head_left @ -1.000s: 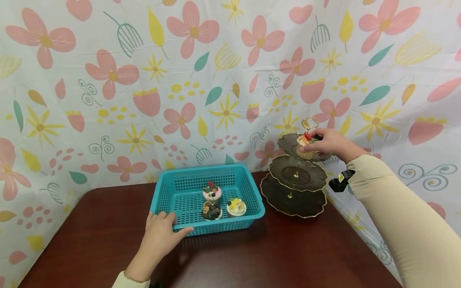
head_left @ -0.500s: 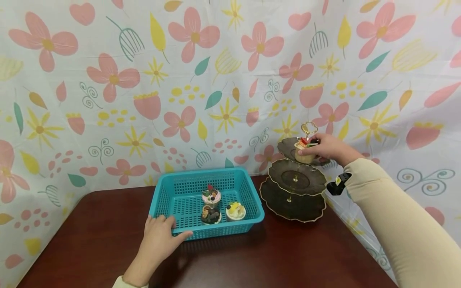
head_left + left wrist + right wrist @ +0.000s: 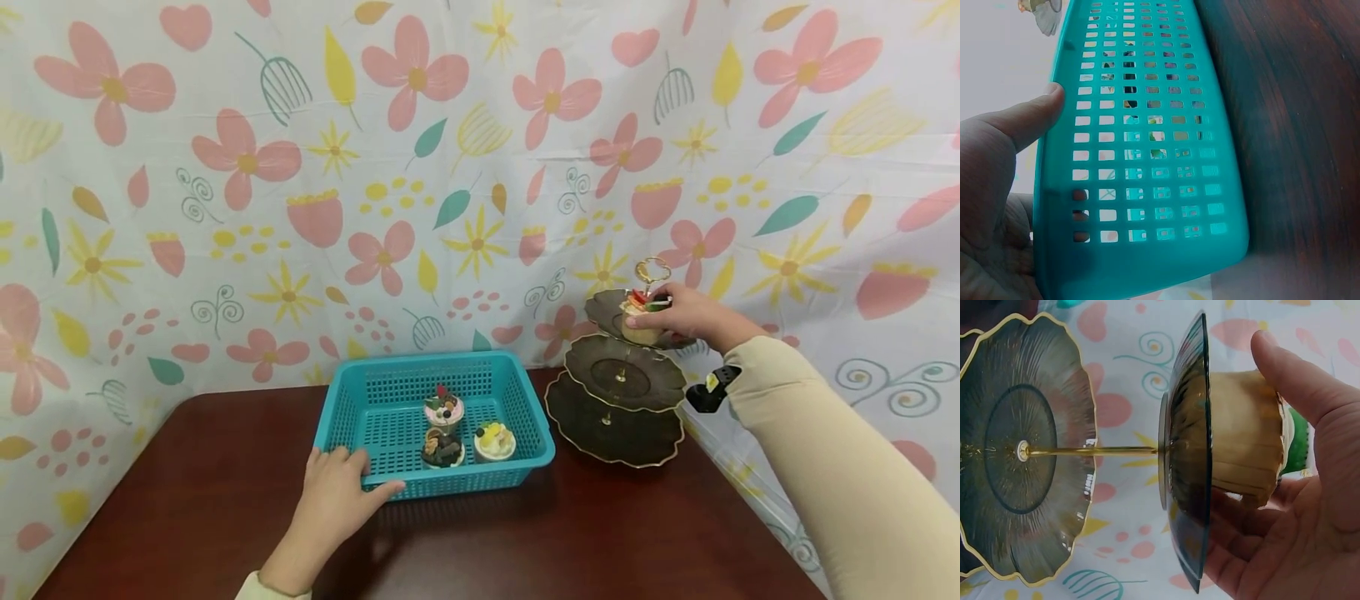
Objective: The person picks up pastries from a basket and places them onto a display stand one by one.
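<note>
1. The right hand (image 3: 693,317) has a cake (image 3: 640,333) between thumb and fingers, gripping it by the sides of its tan cup. Red, orange and green bits show on top.
2. That cake is upright at the top tier (image 3: 604,310) of the stand, its lower part just inside the dish's edge. I can't quite tell whether its base bears fully on the dish.
3. The left hand (image 3: 333,492) grips the basket (image 3: 480,480) at its near left corner, fingers over the rim, thumb lying along the near side.
4. Beside the right cuff I notice a small black device (image 3: 708,392) with a yellow patch; both sleeves are cream.
5. Three more cakes sit in the basket: a pink one (image 3: 444,412), a dark one (image 3: 442,451) nearer me than the pink, and a yellow-topped one (image 3: 495,443) to the right of the dark.
6. Below the top tier come the middle tier (image 3: 585,367) and the wide bottom tier (image 3: 573,421), both dark with wavy gold edges, joined by a gold stem (image 3: 1122,451).
7. Basket and stand share a red-brown table (image 3: 480,554), the stand just right of the basket.
8. Behind hangs a white cloth (image 3: 491,83) printed with flowers and leaves.
</note>
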The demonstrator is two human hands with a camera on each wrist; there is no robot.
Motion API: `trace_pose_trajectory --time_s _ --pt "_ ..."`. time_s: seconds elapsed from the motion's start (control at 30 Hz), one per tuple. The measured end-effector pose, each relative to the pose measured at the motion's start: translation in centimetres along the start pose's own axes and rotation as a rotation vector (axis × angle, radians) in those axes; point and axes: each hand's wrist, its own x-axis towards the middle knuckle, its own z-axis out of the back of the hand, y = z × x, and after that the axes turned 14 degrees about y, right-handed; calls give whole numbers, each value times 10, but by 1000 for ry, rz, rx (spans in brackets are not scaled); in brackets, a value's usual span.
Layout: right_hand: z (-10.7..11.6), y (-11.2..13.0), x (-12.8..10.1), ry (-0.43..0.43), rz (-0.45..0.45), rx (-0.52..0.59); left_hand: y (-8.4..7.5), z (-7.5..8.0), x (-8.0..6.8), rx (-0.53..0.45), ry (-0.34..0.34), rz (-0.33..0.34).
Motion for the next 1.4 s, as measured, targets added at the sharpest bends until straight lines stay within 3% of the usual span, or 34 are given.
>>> trace_pose_trajectory --time_s 0.17,0.43,0.57,0.7,0.83,0.93,1.03,1.17,1.4 --pt "0 6 -7 -22 -30 -101 -2 0 1 6 6 7" --pt "-4 18 -31 -96 -38 -130 -1 0 2 7 -4 10" --pt "-8 26 -48 -181 -14 -164 -3 0 2 2 -8 4" --pt "-19 37 -61 -324 28 -197 -3 1 1 3 -16 2" --pt "-40 51 -69 -498 125 -207 -4 1 1 5 -22 5" --pt "-59 61 -70 -617 264 -222 -4 1 1 -3 -13 6" --pt "-78 69 -66 -681 405 -240 -4 1 1 -10 -2 7" --pt "-106 76 -55 -667 511 -238 -3 0 1 -11 7 12" --pt "-151 83 -29 -516 506 -207 -2 -1 1 -13 0 16"
